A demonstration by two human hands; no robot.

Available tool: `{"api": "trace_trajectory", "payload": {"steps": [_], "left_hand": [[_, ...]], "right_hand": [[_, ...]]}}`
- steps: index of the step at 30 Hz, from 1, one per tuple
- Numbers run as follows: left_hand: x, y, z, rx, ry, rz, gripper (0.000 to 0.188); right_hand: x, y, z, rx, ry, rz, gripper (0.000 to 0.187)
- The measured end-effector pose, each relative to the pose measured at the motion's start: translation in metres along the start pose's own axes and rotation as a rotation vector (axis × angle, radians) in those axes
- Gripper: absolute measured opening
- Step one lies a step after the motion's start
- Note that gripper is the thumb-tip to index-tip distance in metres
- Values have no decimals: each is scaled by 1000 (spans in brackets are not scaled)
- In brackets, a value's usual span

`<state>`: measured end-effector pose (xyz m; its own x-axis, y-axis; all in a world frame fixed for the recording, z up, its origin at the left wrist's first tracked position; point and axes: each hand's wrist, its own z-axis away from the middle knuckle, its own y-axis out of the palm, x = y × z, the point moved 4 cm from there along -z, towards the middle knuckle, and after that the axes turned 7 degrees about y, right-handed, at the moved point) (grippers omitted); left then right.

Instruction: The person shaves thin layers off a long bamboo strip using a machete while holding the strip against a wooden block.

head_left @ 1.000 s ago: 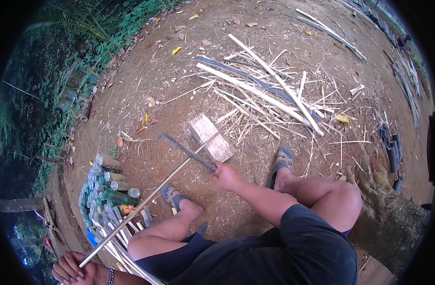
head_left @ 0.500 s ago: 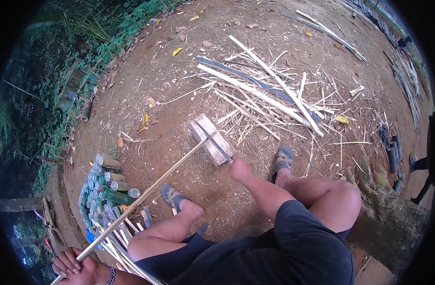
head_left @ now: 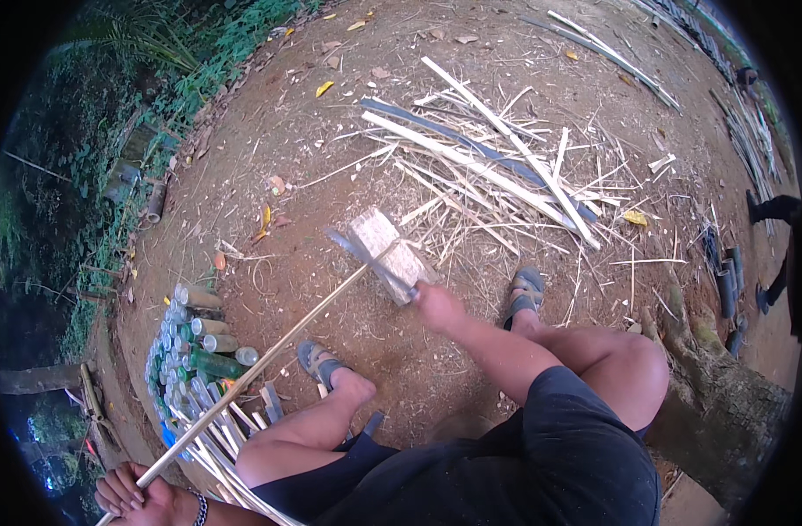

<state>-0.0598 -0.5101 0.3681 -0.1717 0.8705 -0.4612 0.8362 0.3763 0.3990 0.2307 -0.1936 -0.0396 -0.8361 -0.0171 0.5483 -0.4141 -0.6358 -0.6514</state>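
My left hand [head_left: 138, 493], at the lower left with a chain bracelet on its wrist, is closed around a long, thin pale strip that looks like split bamboo [head_left: 283, 344]. The strip slants up and away, its far end at a pale wooden block [head_left: 376, 230] on the ground. My right hand [head_left: 438, 307] grips the handle of a long-bladed knife [head_left: 348, 248]. Its blade lies along the block's left side, by the strip's far end, with the tip pointing to the far left. Whether blade and strip touch, I cannot tell.
Beyond the block lies a pile of split strips and shavings [head_left: 471, 162]. Stacked bottles [head_left: 210, 335] and a bundle of pale strips [head_left: 217, 456] stand at my left leg. A tree stump [head_left: 725, 399] is at the right. Another person's legs [head_left: 776, 254] show at the right edge.
The knife has shifted left and toward me, from across the block to its left side, my right hand moving slightly left. The left hand stays put. The other person's legs have moved.
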Motion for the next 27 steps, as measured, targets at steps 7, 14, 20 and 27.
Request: {"api": "trace_trajectory", "payload": {"steps": [7,14,20,27], "left_hand": [[-1,5,-5,6,-20,-17,77],[-3,0,2,-3,6,-38,78],[0,10,9,59,8,5,77],[5,27,18,96,31,108,61]], "right_hand": [[-83,24,-50,-73,250,-123,28],[-79,31,-14,-96,279,-215,31],[-100,38,-28,-139,312,-276,33],[-78,29,-16,-152,258,-234,28]]}}
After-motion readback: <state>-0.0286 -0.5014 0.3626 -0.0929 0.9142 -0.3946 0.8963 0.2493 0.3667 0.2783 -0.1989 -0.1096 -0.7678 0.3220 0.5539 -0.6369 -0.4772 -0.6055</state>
